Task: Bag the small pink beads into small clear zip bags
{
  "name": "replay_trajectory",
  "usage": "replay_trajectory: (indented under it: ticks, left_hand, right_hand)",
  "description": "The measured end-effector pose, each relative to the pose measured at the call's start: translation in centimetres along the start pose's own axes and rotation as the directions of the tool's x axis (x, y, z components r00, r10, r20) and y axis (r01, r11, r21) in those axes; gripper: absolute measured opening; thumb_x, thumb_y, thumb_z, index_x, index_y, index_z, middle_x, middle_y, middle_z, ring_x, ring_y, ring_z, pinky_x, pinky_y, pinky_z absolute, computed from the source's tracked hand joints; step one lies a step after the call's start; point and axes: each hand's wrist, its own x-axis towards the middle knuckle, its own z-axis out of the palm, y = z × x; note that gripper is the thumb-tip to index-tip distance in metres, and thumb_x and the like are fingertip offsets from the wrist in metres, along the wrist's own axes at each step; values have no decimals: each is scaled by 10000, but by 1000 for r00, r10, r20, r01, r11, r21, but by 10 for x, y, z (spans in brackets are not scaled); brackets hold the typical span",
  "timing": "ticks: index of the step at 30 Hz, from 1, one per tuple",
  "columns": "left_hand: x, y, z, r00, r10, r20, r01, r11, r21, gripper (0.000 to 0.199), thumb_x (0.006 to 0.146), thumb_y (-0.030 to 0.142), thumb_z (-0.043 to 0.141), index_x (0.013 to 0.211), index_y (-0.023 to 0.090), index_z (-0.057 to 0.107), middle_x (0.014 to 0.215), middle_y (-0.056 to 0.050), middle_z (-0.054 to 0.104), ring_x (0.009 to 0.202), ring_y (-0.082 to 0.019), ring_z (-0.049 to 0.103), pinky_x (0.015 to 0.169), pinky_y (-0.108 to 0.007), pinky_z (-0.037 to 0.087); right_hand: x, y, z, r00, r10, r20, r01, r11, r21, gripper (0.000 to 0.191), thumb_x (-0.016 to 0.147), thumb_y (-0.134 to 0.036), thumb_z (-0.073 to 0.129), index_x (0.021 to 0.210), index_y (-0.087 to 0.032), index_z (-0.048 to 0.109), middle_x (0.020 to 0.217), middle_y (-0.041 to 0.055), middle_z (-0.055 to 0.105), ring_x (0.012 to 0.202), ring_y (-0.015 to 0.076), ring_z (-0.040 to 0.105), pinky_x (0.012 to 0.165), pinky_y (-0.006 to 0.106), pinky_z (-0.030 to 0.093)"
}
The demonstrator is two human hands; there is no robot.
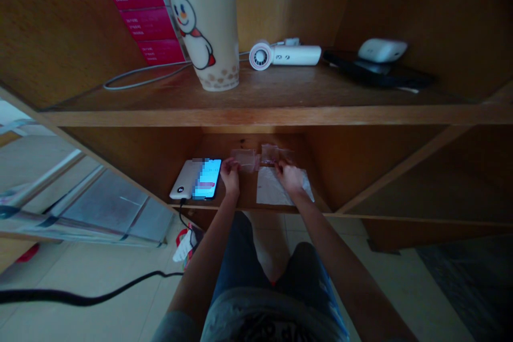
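Note:
On the lower shelf, my left hand (230, 175) has its fingers curled together at the left edge of a small clear plastic bag (244, 157), which lies flat. My right hand (290, 176) rests over a white sheet (267, 187) that looks like thin paper or tissue. Its fingertips are pinched just below a second small clear bag (269, 153) with a reddish edge. Whatever sits between those fingertips is too small to make out. Left of my left hand lies a phone (207, 179) with a lit screen, beside a white power bank-like device (185, 179).
Above, the upper shelf (280, 88) holds a cup of milk tea (212, 21), pink boxes (148, 16), a white handheld fan (286, 56) and a dark flat object (380, 72) with a white case (382, 49). A black cable (100, 296) crosses the lower left. The shelf edge (280, 117) overhangs my hands.

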Motion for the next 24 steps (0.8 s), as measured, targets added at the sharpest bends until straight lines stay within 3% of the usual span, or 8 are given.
replay_trajectory:
  ticks: [3,7,11,17,21,24]
  left_hand:
    - [0,-1,0,1000,14,3,-14,999,43,242,666,230,535,899,167,512,758,1,538,624,-105,519,623,-257,444]
    - [-2,-3,-1,994,112,12,-111,965,236,241,685,205,541,920,167,507,777,-7,548,687,-126,534,674,-265,442]
    - [-4,0,0,991,135,22,-134,916,379,243,696,161,535,937,161,508,803,-25,562,717,-146,551,697,-279,451]
    - [-6,3,4,984,169,53,-173,864,473,257,707,145,529,964,158,510,818,-41,575,728,-163,567,703,-296,459]
    - [-7,4,5,984,164,65,-174,844,507,277,702,135,532,978,149,510,792,-47,582,707,-172,572,688,-304,459]
    - [-7,6,6,985,162,66,-173,845,506,266,697,125,532,961,153,514,771,-43,586,697,-176,576,682,-308,460]
  right_hand:
    - [-1,-3,-5,1000,1,24,1,998,-65,408,888,-473,311,982,-207,607,1102,115,591,845,194,590,647,262,390]
    - [-3,-9,-12,1000,-14,17,17,986,-166,435,904,-454,256,1003,-212,603,1111,93,586,847,188,589,643,263,393]
    - [-5,-13,-17,1000,-9,13,11,983,-181,441,908,-438,250,995,-205,613,1083,93,602,833,179,595,631,252,387]
    - [-3,-11,-16,998,52,36,-46,989,-144,476,902,-473,252,956,-201,639,844,85,672,694,170,614,580,236,360]
    - [1,-1,-8,991,131,-2,-131,990,-45,475,880,-490,295,889,-180,654,730,91,666,650,178,605,557,240,343]
    - [7,11,-2,955,276,-112,-253,950,182,471,857,-497,325,823,-155,647,702,91,654,616,177,577,541,250,334]
